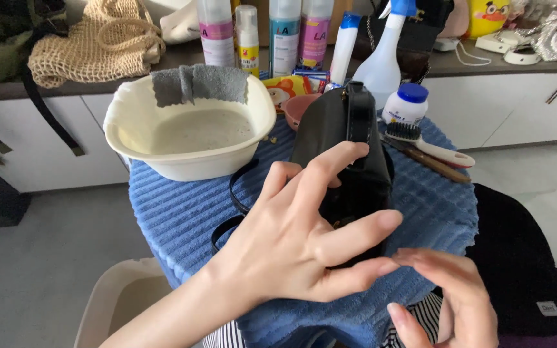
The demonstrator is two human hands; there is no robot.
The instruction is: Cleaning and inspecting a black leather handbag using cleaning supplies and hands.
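Beside cream basin (162, 164): black bag (349, 161) on blue cloth (182, 212) | left hand (291, 245) spread, touching bag | right hand (446, 296) open, fingers loose, just below bag

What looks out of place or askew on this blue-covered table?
Little stands out: a grey cloth hangs over the rim of the cream plastic basin of cloudy water, and the black leather bag stands upright under the left hand.

White cabinets (523, 109) are running along the back under a dark countertop (459, 63). Pale grey floor (40, 270) is reflecting soft daylight. A blue ribbed cloth (182, 212) is covering the bench.
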